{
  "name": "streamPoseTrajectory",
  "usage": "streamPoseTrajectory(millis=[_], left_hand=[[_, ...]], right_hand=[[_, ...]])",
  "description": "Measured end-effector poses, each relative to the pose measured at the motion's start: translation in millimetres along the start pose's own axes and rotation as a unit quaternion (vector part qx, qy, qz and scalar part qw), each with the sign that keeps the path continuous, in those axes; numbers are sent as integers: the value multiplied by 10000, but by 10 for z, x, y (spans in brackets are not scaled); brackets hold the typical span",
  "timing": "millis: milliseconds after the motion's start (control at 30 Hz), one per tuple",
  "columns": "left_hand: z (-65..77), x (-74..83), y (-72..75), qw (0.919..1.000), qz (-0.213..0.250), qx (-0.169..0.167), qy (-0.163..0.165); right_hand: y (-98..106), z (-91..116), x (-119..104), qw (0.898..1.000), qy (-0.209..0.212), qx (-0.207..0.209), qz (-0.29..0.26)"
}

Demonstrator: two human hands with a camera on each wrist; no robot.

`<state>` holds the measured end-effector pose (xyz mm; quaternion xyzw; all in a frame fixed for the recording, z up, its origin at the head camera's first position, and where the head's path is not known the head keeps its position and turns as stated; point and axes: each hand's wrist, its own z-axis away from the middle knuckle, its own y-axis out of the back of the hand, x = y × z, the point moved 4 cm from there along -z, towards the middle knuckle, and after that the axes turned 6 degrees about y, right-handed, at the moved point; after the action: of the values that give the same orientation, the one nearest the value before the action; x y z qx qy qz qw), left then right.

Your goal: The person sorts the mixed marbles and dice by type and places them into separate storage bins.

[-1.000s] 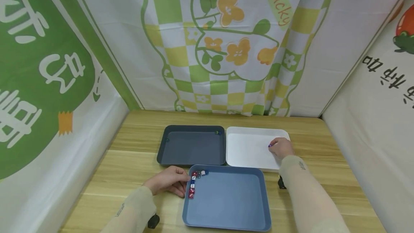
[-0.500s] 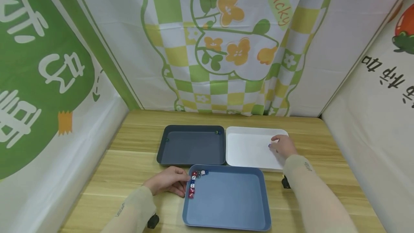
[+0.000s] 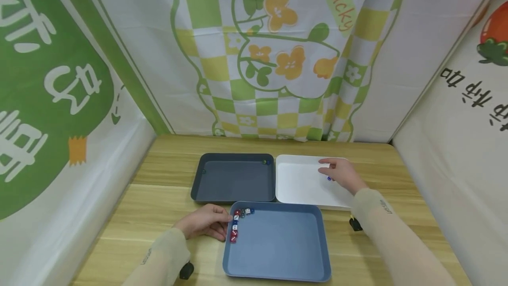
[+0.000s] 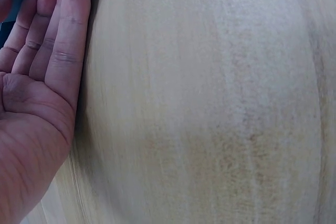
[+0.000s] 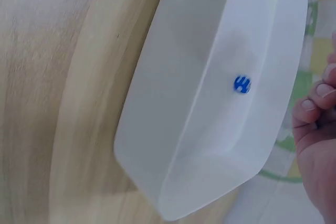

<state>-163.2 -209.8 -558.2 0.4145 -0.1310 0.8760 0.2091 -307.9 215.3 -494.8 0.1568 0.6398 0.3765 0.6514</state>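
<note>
In the head view my left hand (image 3: 204,222) holds the left rim of a blue tray (image 3: 283,272), its thumb at the edge; the left wrist view shows its fingers (image 4: 65,51) stretched along the tray's side. Several dice in red, white, blue and dark tones, among them a red die (image 3: 233,240), line that tray's upper left corner. Over the white tray (image 3: 301,193) my right hand (image 3: 343,174) is raised with fingers apart and nothing between them. Just below its fingertips a small blue die (image 5: 242,84) with white marks lies on the tray floor.
A dark grey tray (image 3: 234,184) stands left of the white one, with a few tiny pieces, including a green one (image 3: 264,162), near its edges. All three trays sit close together on a wooden table (image 3: 131,215). A printed curtain (image 3: 278,114) hangs behind.
My right hand has let go of the blue die, opened its fingers and lifted slightly away, leaving the die on the white tray. My left hand keeps its place at the blue tray.
</note>
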Motion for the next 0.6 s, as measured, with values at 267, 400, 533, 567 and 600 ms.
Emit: streamPoseTrajectory(millis=[267, 400, 533, 567, 600], left_hand=[[-5, -4, 3, 10000, -57, 25, -3], [-6, -7, 6, 10000, -87, 45, -9], [-12, -14, 10, 10000, -81, 42, 22], [-16, -17, 11, 10000, -79, 33, 24], [-17, -20, 11, 10000, -71, 27, 38]], right_hand=[[-179, 2, -265, 9973, 688, -197, -153], [-279, -4, -369, 9957, 861, -336, -112], [-381, -6, -467, 9940, 984, -483, -61], [-407, -2, -497, 9933, 1023, -542, -69], [-435, 0, -523, 9924, 1072, -602, -63]])
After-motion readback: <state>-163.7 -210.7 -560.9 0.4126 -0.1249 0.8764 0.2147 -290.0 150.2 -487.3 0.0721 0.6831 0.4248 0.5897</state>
